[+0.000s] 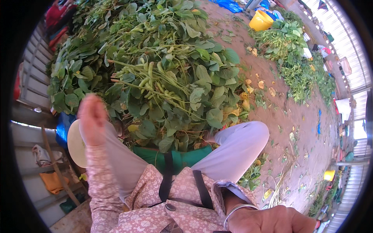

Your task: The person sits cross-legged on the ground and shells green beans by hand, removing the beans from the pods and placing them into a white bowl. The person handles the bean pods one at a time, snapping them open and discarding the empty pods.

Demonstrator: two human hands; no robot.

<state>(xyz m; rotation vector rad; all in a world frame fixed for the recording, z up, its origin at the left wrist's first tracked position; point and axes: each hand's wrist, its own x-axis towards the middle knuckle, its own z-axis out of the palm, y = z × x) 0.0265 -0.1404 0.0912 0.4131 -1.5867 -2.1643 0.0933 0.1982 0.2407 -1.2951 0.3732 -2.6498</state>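
A large heap of green soybean plants [137, 49] lies before me, leafy with pods showing. On its near side rest several stems with plump green pods [151, 78], their cut ends pointing left. My left hand [92, 118] is raised above my left knee, beside the heap's left edge. It is motion-blurred, and I cannot make out anything in it. Close to the camera at the bottom right, my right hand [268, 218] wears a metal bangle [240, 208]. Its fingers bend away and are partly cut off, so its grip is hidden. A green cushion [189, 157] lies between my legs.
A round pale object [77, 144] and a blue plastic item [64, 129] are by my left knee. More bean plants [300, 72] lie along the right, near a yellow bucket [260, 20]. Fallen leaves dot the dirt floor [303, 137]. A wooden pole [56, 166] leans at left.
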